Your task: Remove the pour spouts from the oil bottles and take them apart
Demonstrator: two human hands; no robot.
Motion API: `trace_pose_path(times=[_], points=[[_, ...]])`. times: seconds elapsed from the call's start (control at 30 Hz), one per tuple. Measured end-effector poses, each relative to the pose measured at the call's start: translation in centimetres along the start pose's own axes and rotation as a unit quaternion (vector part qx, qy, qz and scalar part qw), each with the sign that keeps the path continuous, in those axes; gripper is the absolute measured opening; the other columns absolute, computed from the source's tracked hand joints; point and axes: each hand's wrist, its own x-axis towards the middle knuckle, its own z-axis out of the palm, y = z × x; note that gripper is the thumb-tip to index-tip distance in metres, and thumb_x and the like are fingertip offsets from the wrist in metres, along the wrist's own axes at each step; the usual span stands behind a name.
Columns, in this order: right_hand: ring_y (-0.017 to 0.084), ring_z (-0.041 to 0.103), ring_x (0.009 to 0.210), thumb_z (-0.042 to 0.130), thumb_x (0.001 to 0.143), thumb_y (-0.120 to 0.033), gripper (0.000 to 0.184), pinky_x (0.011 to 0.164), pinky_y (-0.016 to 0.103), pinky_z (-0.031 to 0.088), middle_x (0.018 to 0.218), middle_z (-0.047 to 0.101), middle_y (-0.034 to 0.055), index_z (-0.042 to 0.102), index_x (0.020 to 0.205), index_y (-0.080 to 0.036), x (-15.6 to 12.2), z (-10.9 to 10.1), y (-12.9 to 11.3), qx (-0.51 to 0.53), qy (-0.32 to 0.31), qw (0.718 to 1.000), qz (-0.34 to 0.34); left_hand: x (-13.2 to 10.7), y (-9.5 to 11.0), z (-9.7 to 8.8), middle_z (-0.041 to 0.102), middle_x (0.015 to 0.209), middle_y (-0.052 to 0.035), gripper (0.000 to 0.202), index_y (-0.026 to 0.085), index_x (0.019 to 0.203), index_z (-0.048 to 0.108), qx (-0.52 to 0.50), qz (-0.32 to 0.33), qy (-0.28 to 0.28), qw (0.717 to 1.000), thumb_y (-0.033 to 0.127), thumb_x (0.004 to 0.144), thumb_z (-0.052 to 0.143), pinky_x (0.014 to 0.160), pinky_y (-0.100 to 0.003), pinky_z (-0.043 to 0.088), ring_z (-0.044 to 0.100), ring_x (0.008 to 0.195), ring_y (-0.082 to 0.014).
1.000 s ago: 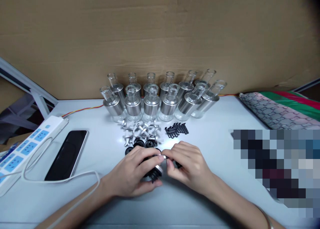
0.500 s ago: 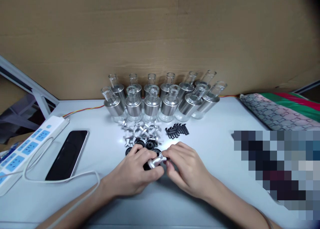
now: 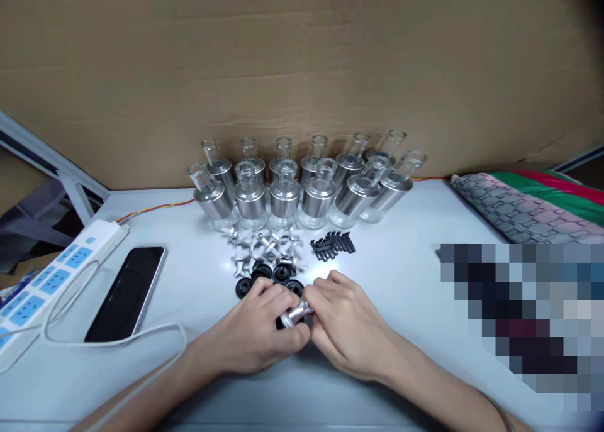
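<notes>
My left hand (image 3: 257,334) and my right hand (image 3: 346,325) meet at the middle of the white table (image 3: 406,275), both closed on one small assembly (image 3: 293,315): a silver metal part with a black piece under it. Left fingers wrap the black side, right fingertips pinch the silver end. Just beyond the hands lie several black round caps (image 3: 268,275), a heap of silver winged metal pieces (image 3: 262,246) and a pile of short black sticks (image 3: 333,243). Behind them stand two rows of glass bottles with silver collars (image 3: 302,187).
A black phone (image 3: 127,293) lies face up at the left, beside a white and blue power strip (image 3: 51,275) whose white cable (image 3: 117,341) loops toward my left forearm. A patterned cloth (image 3: 528,209) is at the right. A cardboard wall (image 3: 302,73) closes the back.
The silver part was turned between my fingers and both hands drew closer together, sliding slightly toward me. Nothing else on the table moved.
</notes>
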Motion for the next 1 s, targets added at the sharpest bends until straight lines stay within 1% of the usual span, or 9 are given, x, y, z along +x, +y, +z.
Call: trace_pose_path(times=[0.13, 0.3, 0.47, 0.57, 0.67, 0.77, 0.83, 0.9, 1.0], points=[[0.015, 0.039, 0.050, 0.039, 0.067, -0.013, 0.010, 0.059, 0.031, 0.026, 0.054, 0.051, 0.0004, 0.046, 0.064, -0.019, -0.03, -0.03, -0.21, -0.004, 0.004, 1.000, 0.012, 0.01, -0.04, 0.12, 0.049, 0.081, -0.0017, 0.016, 0.021, 0.087, 0.049, -0.012, 0.000, -0.001, 1.000, 0.012, 0.093, 0.037, 0.070, -0.030, 0.028, 0.039, 0.074, -0.0154], [0.014, 0.039, 0.046, 0.039, 0.066, -0.014, 0.009, 0.060, 0.031, 0.024, 0.051, 0.051, 0.0001, 0.046, 0.063, -0.019, -0.09, -0.05, -0.51, -0.003, -0.009, 0.999, 0.038, -0.06, -0.01, 0.24, 0.053, 0.087, -0.0032, 0.019, 0.021, 0.087, 0.050, -0.005, -0.002, -0.002, 1.000, 0.012, 0.094, 0.034, 0.070, -0.031, 0.026, 0.039, 0.073, -0.0159], [0.014, 0.041, 0.044, 0.039, 0.069, -0.014, 0.011, 0.061, 0.031, 0.024, 0.050, 0.053, 0.0000, 0.046, 0.062, -0.019, -0.24, 0.15, -0.66, 0.008, -0.005, 0.998, 0.059, -0.27, 0.14, 0.64, 0.053, 0.087, -0.0034, 0.018, 0.023, 0.089, 0.052, 0.035, 0.016, 0.002, 0.999, 0.012, 0.092, 0.039, 0.071, -0.033, 0.026, 0.038, 0.072, -0.0164], [0.014, 0.041, 0.043, 0.038, 0.070, -0.014, 0.012, 0.060, 0.031, 0.023, 0.049, 0.055, 0.0008, 0.047, 0.062, -0.018, -0.33, 0.34, -0.78, 0.002, 0.002, 0.998, 0.065, -0.31, 0.22, 0.80, 0.054, 0.087, -0.0034, 0.017, 0.023, 0.087, 0.052, 0.040, 0.016, 0.010, 0.999, 0.012, 0.092, 0.041, 0.071, -0.032, 0.025, 0.038, 0.073, -0.0163], [0.014, 0.041, 0.042, 0.038, 0.070, -0.014, 0.013, 0.059, 0.031, 0.023, 0.049, 0.056, 0.0018, 0.048, 0.063, -0.018, -0.37, 0.50, -0.90, -0.011, 0.006, 0.997, 0.076, -0.21, 0.25, 0.76, 0.055, 0.090, -0.0040, 0.018, 0.023, 0.085, 0.053, 0.045, 0.021, 0.023, 0.999, 0.012, 0.092, 0.040, 0.072, -0.033, 0.024, 0.039, 0.074, -0.0167], [0.013, 0.039, 0.041, 0.038, 0.071, -0.015, 0.013, 0.059, 0.031, 0.024, 0.048, 0.056, 0.0020, 0.047, 0.063, -0.018, -0.32, 0.53, -0.85, -0.010, -0.004, 0.997, 0.083, -0.09, 0.23, 0.63, 0.056, 0.091, -0.0053, 0.020, 0.022, 0.085, 0.054, 0.049, 0.032, 0.025, 0.998, 0.012, 0.092, 0.039, 0.073, -0.034, 0.024, 0.040, 0.074, -0.0175], [0.013, 0.038, 0.042, 0.037, 0.071, -0.015, 0.012, 0.059, 0.031, 0.025, 0.048, 0.054, 0.0010, 0.044, 0.063, -0.019, -0.25, 0.40, -0.73, 0.018, -0.012, 0.996, 0.082, -0.07, 0.16, 0.52, 0.056, 0.092, -0.0058, 0.021, 0.022, 0.088, 0.055, 0.049, 0.038, 0.027, 0.998, 0.011, 0.092, 0.037, 0.074, -0.034, 0.025, 0.041, 0.074, -0.0172], [0.013, 0.037, 0.044, 0.036, 0.072, -0.015, 0.011, 0.059, 0.030, 0.026, 0.049, 0.051, -0.0008, 0.038, 0.062, -0.020, -0.17, 0.12, -0.58, 0.067, -0.011, 0.995, 0.078, -0.13, 0.01, 0.41, 0.056, 0.095, -0.0058, 0.022, 0.021, 0.094, 0.055, 0.038, 0.035, 0.032, 0.998, 0.011, 0.094, 0.036, 0.074, -0.033, 0.027, 0.043, 0.077, -0.0166], [0.013, 0.035, 0.047, 0.033, 0.077, -0.014, 0.017, 0.058, 0.028, 0.026, 0.050, 0.046, -0.0027, 0.031, 0.062, -0.021, -0.02, -0.35, -0.43, 0.126, 0.006, 0.990, 0.065, -0.28, -0.30, 0.27, 0.056, 0.097, -0.0054, 0.021, 0.020, 0.098, 0.055, 0.019, 0.017, 0.034, 0.999, 0.009, 0.094, 0.037, 0.077, -0.032, 0.030, 0.047, 0.086, -0.0167]])
